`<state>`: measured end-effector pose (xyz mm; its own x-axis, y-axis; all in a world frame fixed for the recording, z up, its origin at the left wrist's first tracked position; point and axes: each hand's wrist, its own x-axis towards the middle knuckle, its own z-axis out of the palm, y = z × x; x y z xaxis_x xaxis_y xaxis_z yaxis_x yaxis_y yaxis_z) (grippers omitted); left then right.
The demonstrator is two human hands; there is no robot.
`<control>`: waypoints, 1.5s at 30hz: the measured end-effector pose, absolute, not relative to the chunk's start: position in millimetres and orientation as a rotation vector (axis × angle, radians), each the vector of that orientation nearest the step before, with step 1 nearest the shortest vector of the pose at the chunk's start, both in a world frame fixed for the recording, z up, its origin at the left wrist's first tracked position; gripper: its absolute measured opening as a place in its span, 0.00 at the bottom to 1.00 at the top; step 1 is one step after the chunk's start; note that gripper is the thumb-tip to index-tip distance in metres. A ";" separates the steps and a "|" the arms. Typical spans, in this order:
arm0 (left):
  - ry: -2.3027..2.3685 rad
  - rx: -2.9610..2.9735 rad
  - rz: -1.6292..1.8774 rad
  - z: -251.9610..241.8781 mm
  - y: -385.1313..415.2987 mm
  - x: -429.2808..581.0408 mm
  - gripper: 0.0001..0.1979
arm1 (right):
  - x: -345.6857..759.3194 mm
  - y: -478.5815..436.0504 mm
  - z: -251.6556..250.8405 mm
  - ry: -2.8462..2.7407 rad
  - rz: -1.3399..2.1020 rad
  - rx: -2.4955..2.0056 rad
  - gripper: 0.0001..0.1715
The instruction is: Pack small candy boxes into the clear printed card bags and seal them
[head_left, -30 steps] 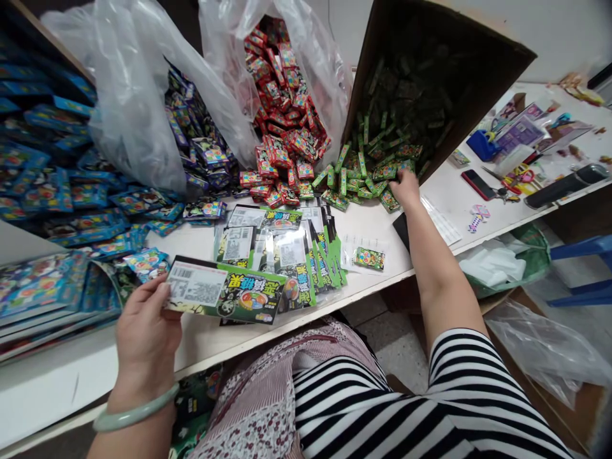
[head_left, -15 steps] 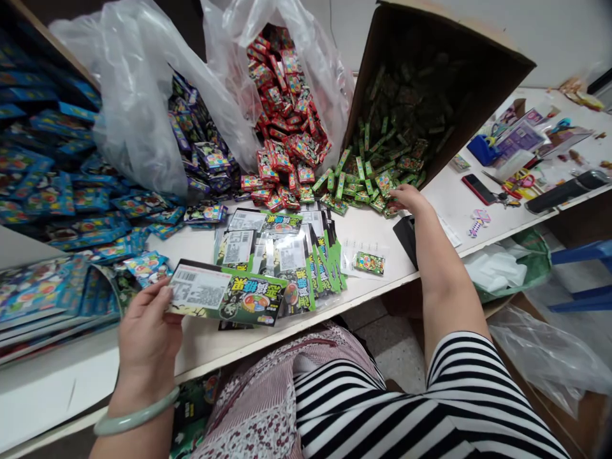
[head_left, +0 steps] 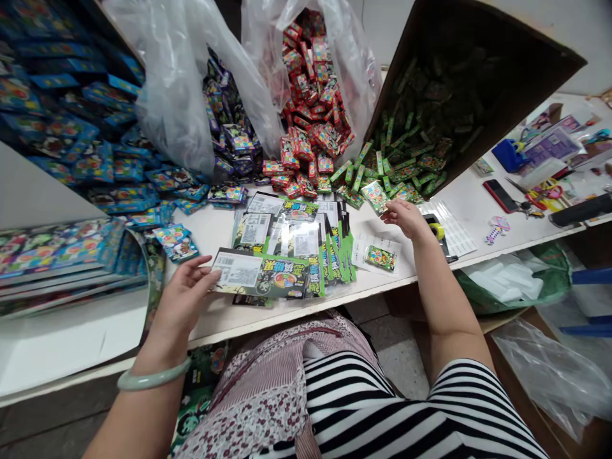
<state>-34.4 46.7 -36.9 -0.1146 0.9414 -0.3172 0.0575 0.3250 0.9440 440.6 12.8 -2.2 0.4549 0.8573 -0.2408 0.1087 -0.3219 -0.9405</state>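
My left hand [head_left: 184, 293] is at the left end of a black-and-green printed bag [head_left: 287, 277] with a white label. Its fingers are spread, and the thumb tip meets the bag's edge. Under that bag lies a fanned stack of similar printed bags [head_left: 306, 239] in clear plastic. My right hand [head_left: 404, 220] pinches a small green candy box [head_left: 375, 196] by its lower right corner, just in front of a heap of green boxes [head_left: 406, 169]. Another green candy box [head_left: 380, 257] lies in a small clear packet near the table's front edge.
Red boxes [head_left: 310, 143] and purple boxes [head_left: 236, 143] spill from plastic bags. Blue packets [head_left: 95, 159] heap up at left, above stacked printed cards [head_left: 62, 255]. A large cardboard box [head_left: 507, 95] stands at back right. A phone [head_left: 500, 196] and scissors [head_left: 545, 191] lie farther right.
My right hand has drawn back from the green heap with a candy box. My left hand has brought the printed bag rightward onto the stack and spread its fingers. The camera view has shifted.
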 end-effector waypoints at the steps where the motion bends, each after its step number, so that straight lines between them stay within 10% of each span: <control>1: 1.483 1.036 0.972 -40.4 46.0 -37.9 0.28 | 434.8 12.4 -3.5 -0.834 1.000 -1.707 0.19; 9: 1.549 1.577 0.613 -54.4 45.1 -61.2 0.35 | 411.1 19.1 -26.8 -0.958 1.145 -1.520 0.23; 15: 1.558 2.186 0.587 -43.6 42.4 -55.7 0.30 | 393.6 29.9 -43.9 -1.509 0.553 -1.536 0.09; 25: 0.996 2.487 -0.037 -39.6 38.5 -34.3 0.47 | 388.3 33.7 -55.1 -1.882 0.292 -1.585 0.16; 45: 0.981 2.543 0.184 -27.7 46.5 -27.0 0.46 | 336.1 -4.7 -36.4 -2.204 0.379 -1.364 0.21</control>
<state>-27.0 46.5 -27.7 0.7440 0.6678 -0.0230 0.6141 -0.6697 0.4175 336.1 -4.7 -36.4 -0.3607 0.8899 0.2792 0.7456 0.4550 -0.4869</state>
